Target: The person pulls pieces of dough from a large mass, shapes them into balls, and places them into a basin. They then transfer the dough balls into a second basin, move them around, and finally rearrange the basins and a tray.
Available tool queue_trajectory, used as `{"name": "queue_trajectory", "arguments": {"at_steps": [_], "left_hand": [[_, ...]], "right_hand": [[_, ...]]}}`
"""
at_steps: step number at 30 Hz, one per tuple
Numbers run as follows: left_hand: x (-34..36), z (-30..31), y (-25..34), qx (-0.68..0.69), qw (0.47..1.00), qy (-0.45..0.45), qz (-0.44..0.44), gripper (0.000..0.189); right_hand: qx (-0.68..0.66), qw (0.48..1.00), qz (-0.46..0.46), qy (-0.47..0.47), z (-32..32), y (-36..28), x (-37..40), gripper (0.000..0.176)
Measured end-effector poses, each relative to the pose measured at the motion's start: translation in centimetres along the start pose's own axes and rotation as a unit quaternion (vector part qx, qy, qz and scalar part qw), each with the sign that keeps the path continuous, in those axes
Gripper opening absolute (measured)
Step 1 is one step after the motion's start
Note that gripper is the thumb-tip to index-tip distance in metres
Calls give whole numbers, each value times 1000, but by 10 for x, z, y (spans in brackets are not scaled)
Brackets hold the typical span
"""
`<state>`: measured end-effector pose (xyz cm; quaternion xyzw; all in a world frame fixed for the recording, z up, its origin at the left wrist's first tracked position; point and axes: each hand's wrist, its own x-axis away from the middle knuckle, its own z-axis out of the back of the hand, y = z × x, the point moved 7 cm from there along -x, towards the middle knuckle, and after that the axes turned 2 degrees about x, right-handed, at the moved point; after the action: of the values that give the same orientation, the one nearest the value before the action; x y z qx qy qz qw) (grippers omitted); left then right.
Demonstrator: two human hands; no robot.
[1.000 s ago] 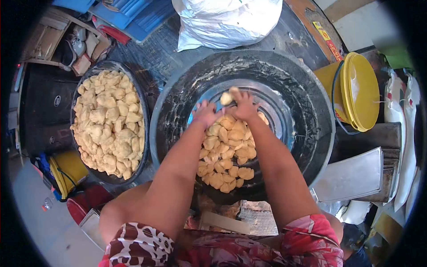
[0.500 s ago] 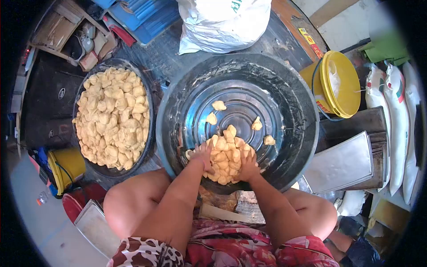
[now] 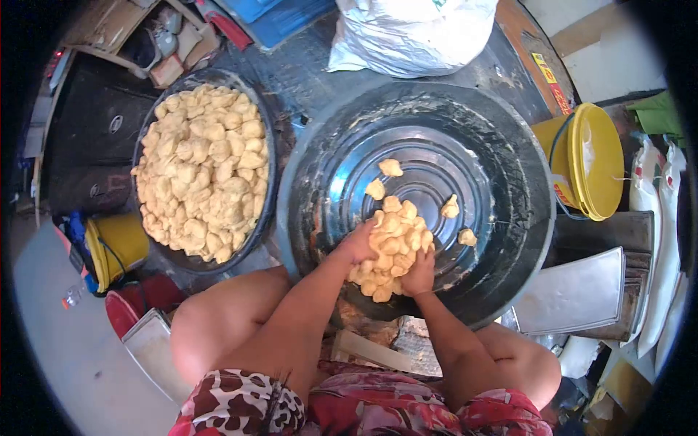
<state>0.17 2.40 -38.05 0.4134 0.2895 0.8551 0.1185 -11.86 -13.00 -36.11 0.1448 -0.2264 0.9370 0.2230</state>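
A heap of pale yellow dough pieces (image 3: 393, 243) sits on the near side of a big black tub (image 3: 509, 167). My left hand (image 3: 358, 243) presses in on the heap's left side, fingertips partly hidden by the pieces. Against the right side curls my right hand (image 3: 419, 272), so the heap is cupped between both palms. Several loose dough lumps, one of them a small piece (image 3: 450, 206), lie apart on the ridged tub floor.
Left of the tub stands a black basin (image 3: 270, 182) piled high with similar lumps. A white sack (image 3: 414, 36) is behind the tub. To the right are a yellow bucket (image 3: 600, 163), metal trays (image 3: 571, 294) and upright sacks (image 3: 663, 240). Another yellow bucket (image 3: 120, 247) stands left.
My hands have drawn closer together, squeezing the heap narrower and gathering it up between them. The head view has shifted, so the tub and basin appear further right.
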Motion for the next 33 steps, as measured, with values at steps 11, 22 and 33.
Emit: {"name": "queue_trajectory", "arguments": {"at_steps": [11, 22, 33], "left_hand": [[12, 91, 108, 259, 938, -222, -54, 86], [180, 385, 88, 361, 924, -41, -120, 62], [194, 394, -180, 77, 878, 402, 249, 98]], "right_hand": [[-528, 841, 62, -98, 90, -77, -46, 88], [-561, 777, 249, -135, 203, -360, -49, 79], [-396, 831, 276, -276, 74, -441, -66, 55]]}}
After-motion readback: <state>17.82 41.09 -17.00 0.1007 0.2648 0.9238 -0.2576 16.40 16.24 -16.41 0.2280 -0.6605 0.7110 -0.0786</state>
